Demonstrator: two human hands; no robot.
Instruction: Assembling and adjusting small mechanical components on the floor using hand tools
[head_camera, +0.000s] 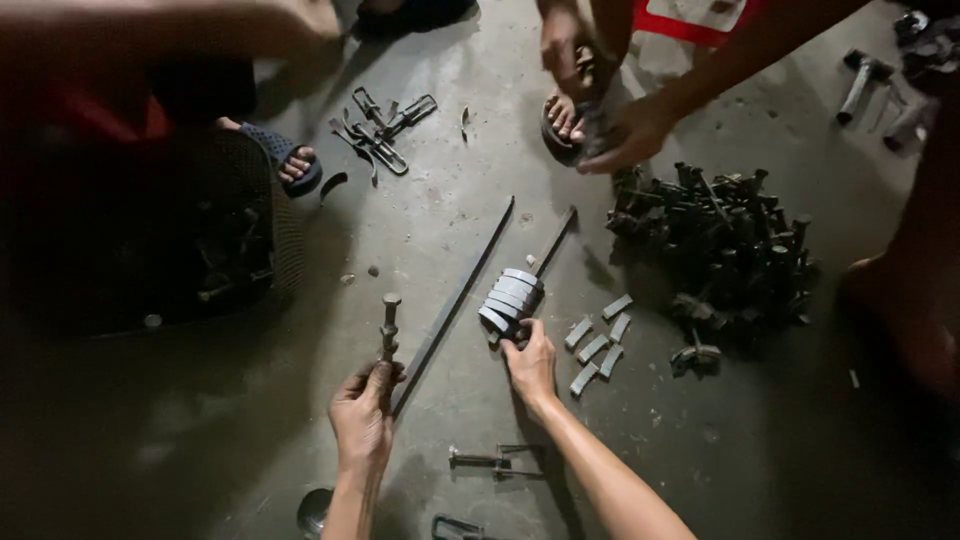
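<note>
I count two hands of my own low in the frame. Left hand (362, 415) is clenched around one long bolt (388, 328), held upright, its head above the fingers (380, 380) at centre-left. Right hand (530, 362) rests at the lower end of a stack of curved metal plates (510, 298), roughly six or seven threaded on one rod (548, 243); the fingertips touch the bottom plate, loosely curled on it, not a full clench.

Just right of that hand: five loose small plates (598, 345) lying on the floor, close together. One long flat bar (455, 300) runs diagonally between my two hands, its lower end beside the left hand. One clamp-like piece (495, 461) lies at bottom centre, another partly cut off at the bottom edge.

Right of centre: one big heap of dark bolts (720, 245), too many to count. Upper centre-left: a small cluster of wire clips (378, 128), maybe four or five. Left side: one dark basket (200, 240) with parts inside, count unclear.

Another person's hand (625, 135) reaches in at the upper right, just above the heap; two sandalled feet show near the top.

Surface is the floor (450, 180), bare grey concrete, scuffed and dusty. Room is dim, edges of the frame almost black.
</note>
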